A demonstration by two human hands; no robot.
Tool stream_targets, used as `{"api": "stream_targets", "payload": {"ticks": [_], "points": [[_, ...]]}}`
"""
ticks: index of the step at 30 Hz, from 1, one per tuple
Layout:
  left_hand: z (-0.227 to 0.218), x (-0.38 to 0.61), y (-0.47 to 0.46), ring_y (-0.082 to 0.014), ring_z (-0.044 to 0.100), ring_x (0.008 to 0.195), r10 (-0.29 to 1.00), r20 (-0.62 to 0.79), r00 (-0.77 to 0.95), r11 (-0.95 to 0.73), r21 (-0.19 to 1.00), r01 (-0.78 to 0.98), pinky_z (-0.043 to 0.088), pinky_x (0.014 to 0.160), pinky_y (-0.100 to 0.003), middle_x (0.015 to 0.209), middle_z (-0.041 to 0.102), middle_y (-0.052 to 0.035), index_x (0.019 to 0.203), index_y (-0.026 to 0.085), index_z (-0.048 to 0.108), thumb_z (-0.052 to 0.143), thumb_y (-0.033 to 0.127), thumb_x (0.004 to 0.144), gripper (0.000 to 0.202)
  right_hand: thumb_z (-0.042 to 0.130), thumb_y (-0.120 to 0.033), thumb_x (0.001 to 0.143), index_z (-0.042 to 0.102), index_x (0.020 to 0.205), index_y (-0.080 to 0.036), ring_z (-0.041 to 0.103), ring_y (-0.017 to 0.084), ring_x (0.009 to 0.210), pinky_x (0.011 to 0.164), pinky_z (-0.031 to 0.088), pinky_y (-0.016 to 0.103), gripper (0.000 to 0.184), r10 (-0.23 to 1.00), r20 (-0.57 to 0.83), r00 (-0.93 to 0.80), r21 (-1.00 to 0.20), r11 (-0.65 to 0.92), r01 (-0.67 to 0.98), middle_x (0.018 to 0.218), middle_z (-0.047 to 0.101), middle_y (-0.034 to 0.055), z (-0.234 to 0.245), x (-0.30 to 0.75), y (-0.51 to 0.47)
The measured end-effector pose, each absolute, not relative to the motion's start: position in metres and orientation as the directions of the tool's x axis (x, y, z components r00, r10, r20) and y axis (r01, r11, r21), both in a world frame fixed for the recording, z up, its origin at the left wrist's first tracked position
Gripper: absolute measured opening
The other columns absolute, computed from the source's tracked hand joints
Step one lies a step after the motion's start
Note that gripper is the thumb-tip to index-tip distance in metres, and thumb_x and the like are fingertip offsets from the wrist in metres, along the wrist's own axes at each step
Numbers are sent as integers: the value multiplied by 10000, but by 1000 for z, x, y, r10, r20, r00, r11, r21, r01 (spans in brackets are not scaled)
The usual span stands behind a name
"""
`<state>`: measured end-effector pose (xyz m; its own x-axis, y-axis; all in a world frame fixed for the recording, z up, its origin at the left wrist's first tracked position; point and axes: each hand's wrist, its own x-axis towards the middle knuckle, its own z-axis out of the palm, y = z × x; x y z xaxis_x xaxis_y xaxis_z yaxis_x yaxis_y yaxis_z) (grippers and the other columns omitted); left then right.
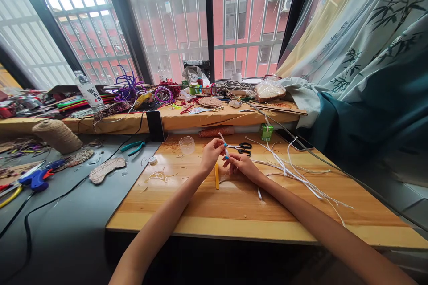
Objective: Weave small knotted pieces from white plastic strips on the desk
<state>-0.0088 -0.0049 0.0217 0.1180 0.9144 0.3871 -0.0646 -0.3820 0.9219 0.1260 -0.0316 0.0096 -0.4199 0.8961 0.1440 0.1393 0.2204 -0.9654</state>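
White cord (221, 136) slants upward between the left hand (211, 155) and the right hand (244, 164), held over the wooden table (200, 209). Left thumb and fingertips pinch its upper part, the tip poking out above; right fingertips, bent inward, pinch the lower end. Blue shows on 2 nails. Just beneath lies a yellow stick (217, 178), pointing toward the near edge. Scissors (245, 146) with 2 black loops rest just beyond the right hand. More white cords (301, 179) sprawl to the right, near a green box (266, 132). Left of the hands sit a clear cup (187, 145) and a white cap (153, 160); blue pliers (133, 147) lie farther left, on a grey surface (83, 222).
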Motion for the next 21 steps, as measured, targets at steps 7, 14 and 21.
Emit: {"api": "stream_targets", "payload": {"ticks": [7, 14, 21], "points": [[25, -7, -8, -83, 488, 552, 945, 300, 129, -291, 953, -90, 383, 514, -200, 621, 548, -2, 737, 128, 578, 558, 317, 650, 209, 455, -458, 740, 537, 720, -142, 525, 74, 449, 420, 385, 191, 327, 898, 116, -423, -982, 168, 87, 696, 610, 25, 13, 128, -33], [31, -12, -8, -76, 472, 567, 911, 185, 369, -160, 982, -96, 363, 572, -209, 609, 553, -12, 722, 107, 610, 591, 370, 627, 281, 460, -467, 740, 498, 669, -151, 489, 68, 437, 470, 406, 208, 326, 895, 133, -426, -990, 104, -91, 563, 549, -14, 13, 129, -31], [32, -12, -8, -66, 451, 534, 924, 194, 331, -178, 981, -78, 351, 545, -207, 574, 517, 13, 685, 111, 576, 613, 392, 595, 297, 481, -465, 722, 530, 774, -155, 502, 65, 445, 433, 396, 196, 319, 927, 185, -326, -978, 205, 27, 659, 557, -4, 7, 129, -26]]}}
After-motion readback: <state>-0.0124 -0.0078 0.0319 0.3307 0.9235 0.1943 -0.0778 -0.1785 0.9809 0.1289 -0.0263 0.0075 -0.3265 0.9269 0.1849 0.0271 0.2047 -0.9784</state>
